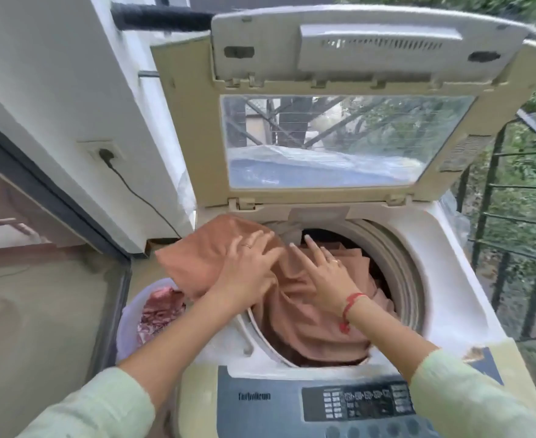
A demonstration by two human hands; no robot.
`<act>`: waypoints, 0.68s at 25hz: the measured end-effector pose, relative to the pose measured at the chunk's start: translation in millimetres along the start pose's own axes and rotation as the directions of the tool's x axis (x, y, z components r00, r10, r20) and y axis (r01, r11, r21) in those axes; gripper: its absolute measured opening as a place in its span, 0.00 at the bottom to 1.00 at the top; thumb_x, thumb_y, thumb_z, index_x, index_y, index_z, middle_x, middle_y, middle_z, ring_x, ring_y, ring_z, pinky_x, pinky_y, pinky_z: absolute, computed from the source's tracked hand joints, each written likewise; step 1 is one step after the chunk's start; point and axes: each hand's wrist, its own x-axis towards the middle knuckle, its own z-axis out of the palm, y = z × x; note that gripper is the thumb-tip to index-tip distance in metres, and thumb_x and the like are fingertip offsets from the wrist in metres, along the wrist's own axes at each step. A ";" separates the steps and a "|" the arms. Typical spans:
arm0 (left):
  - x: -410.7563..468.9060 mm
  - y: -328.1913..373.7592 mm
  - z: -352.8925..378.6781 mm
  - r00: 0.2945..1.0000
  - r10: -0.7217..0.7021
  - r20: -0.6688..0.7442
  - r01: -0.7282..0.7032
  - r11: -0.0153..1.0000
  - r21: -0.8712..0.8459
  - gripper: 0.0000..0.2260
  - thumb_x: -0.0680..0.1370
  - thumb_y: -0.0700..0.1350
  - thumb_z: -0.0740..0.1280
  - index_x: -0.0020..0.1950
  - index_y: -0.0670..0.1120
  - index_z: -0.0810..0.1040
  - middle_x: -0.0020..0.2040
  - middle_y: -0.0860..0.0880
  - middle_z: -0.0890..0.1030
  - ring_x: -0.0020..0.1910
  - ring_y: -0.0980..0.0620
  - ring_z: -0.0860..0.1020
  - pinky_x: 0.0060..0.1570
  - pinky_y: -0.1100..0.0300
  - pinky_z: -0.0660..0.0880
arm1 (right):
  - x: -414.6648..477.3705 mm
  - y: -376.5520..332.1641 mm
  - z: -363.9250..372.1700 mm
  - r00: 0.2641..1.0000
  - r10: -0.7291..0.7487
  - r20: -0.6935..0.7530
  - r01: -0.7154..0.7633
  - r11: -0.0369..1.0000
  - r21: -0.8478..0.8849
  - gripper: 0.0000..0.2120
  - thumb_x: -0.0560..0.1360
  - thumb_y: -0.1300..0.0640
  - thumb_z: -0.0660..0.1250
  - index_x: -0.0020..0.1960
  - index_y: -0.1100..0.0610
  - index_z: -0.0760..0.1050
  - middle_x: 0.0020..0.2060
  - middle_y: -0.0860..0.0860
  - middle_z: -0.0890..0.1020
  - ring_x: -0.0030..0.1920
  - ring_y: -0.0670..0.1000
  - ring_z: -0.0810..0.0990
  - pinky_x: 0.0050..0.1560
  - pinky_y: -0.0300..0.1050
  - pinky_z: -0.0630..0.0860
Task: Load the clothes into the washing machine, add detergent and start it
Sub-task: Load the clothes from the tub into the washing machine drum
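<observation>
A top-loading washing machine (443, 263) stands in front of me with its lid (339, 52) raised. A large light-brown cloth (301, 317) fills much of the drum and spills over its left rim. My left hand (247, 270) lies flat on the part of the cloth that hangs over the rim, fingers spread. My right hand (326, 273) presses with straight fingers on the cloth inside the drum. The control panel (364, 403) runs along the machine's near edge.
A pale basket (126, 324) holding pink patterned laundry (159, 311) sits on the floor left of the machine. A wall socket (104, 153) with a black cable is on the white wall at left. A metal railing (497, 248) with greenery behind it borders the right side.
</observation>
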 end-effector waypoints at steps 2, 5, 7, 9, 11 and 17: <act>-11.7 -27.8 -16.5 0.957 -0.160 -0.240 0.182 0.981 0.073 0.29 0.72 0.53 0.68 0.72 0.52 0.66 0.75 0.44 0.60 0.74 0.43 0.58 0.69 0.41 0.55 | 30.4 -46.8 9.8 0.989 -0.140 -0.050 0.146 0.856 0.495 0.50 0.68 0.50 0.73 0.75 0.40 0.40 0.77 0.48 0.45 0.76 0.55 0.50 0.73 0.52 0.58; -39.9 -73.3 -15.4 0.882 -0.404 -0.243 0.403 0.914 -0.057 0.27 0.73 0.50 0.68 0.71 0.48 0.66 0.75 0.40 0.59 0.74 0.38 0.55 0.67 0.35 0.53 | 57.1 -90.5 33.2 0.981 -0.172 -0.090 0.180 0.623 0.761 0.32 0.68 0.58 0.71 0.71 0.47 0.66 0.65 0.52 0.74 0.64 0.47 0.73 0.66 0.46 0.69; -53.2 -84.9 -6.9 0.862 -0.450 -0.233 0.431 0.893 -0.129 0.25 0.74 0.50 0.67 0.70 0.47 0.68 0.74 0.39 0.60 0.74 0.37 0.53 0.68 0.35 0.51 | 62.8 -81.3 43.4 0.986 -0.106 -0.133 0.170 0.609 0.775 0.16 0.67 0.67 0.70 0.53 0.54 0.82 0.48 0.50 0.83 0.48 0.37 0.80 0.54 0.42 0.75; -52.5 -76.1 2.9 0.889 -0.374 -0.264 0.356 0.927 -0.116 0.23 0.75 0.52 0.64 0.68 0.48 0.69 0.73 0.40 0.61 0.74 0.39 0.52 0.69 0.37 0.50 | 54.6 -54.6 42.6 0.987 -0.109 -0.114 0.157 0.767 0.622 0.14 0.66 0.73 0.65 0.43 0.60 0.84 0.43 0.53 0.85 0.44 0.41 0.81 0.51 0.39 0.73; -35.6 -56.1 9.1 0.921 -0.256 -0.293 0.246 0.967 -0.073 0.22 0.74 0.54 0.62 0.66 0.49 0.70 0.72 0.41 0.63 0.74 0.40 0.52 0.69 0.38 0.50 | 43.8 -12.1 28.3 0.989 -0.144 -0.039 0.149 0.965 0.215 0.15 0.68 0.70 0.63 0.50 0.61 0.81 0.49 0.56 0.82 0.52 0.55 0.80 0.54 0.43 0.72; 39.4 28.9 39.5 0.980 -0.087 0.180 0.079 0.996 0.047 0.32 0.77 0.56 0.62 0.76 0.49 0.53 0.77 0.41 0.41 0.74 0.39 0.35 0.70 0.38 0.38 | 6.6 119.6 29.5 0.783 0.193 0.592 -0.105 0.978 -0.179 0.30 0.78 0.54 0.58 0.76 0.52 0.50 0.73 0.58 0.62 0.70 0.58 0.66 0.69 0.47 0.62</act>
